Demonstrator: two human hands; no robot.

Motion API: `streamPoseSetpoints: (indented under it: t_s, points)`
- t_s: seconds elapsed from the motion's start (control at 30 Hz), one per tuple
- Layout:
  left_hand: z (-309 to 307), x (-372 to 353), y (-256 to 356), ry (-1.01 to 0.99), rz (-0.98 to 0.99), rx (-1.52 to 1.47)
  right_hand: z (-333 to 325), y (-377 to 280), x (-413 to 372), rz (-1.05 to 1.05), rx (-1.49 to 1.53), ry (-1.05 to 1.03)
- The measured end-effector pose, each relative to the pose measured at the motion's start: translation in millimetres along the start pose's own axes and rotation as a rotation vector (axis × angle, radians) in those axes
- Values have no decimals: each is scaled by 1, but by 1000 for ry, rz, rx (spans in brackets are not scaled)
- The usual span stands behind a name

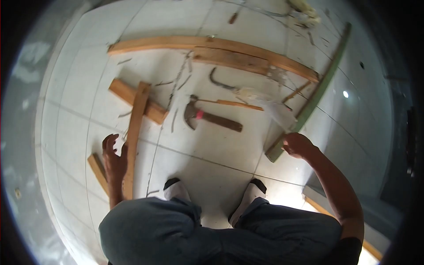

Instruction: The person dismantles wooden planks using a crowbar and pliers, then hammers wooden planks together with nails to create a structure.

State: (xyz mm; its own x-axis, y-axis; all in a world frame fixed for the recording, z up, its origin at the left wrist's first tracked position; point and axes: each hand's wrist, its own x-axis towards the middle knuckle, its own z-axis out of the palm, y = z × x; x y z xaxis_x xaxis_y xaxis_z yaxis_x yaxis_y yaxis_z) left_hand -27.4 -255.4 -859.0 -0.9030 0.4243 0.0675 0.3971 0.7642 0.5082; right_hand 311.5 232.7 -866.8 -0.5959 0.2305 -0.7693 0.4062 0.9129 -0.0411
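1. The wooden slat [134, 137] lies flat with its long axis running nearly straight away from the person. Its far end rests across a short wood block [152, 110] and its near end reaches almost to the left knee
2. The left hand [114, 158] sits just beside the slat on its left side, fingers spread and apart, the palm turned towards the slat and not closed on it
3. The green lath [320, 86] lies on a diagonal, its near end by the right hand [298, 145] and its far end pointing up and to the right
4. The right hand's fingers are curled at the lath's near end. Whether they are clamped on it cannot be told
5. Another wood piece [98, 170] lies under and to the left of the left wrist
6. Everything lies on a pale tiled floor [212, 163] with thin grout lines and scattered splinters. It is bright with light, and darker wall edges close it in at the left and right
7. Between the two hands, further out, a hammer [212, 118] lies on its side with its head to the left and its handle pointing right
8. Beyond it lie a dark curved blade [219, 83] and a long curved plank [212, 44] that runs left to right
9. Two white shoes [176, 191] stand on the tiles at the near edge, by the bent knees
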Motion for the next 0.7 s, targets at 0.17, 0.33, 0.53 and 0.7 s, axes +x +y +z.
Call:
streamPoseSetpoints:
  t_s: [0.17,0.33,0.53,0.7]
  points:
    - [13,-128,-26,-85,40,-93,-20,-4,6,-37,234,-172]
    - [27,-259,-60,-540,-395,-251,-66,12,11,34,798,86]
    - [40,-272,-63,-640,-455,-317,-62,44,49,23,294,619]
    - [48,-262,-46,-609,-376,-390,-11,33,72,-157,131,486]
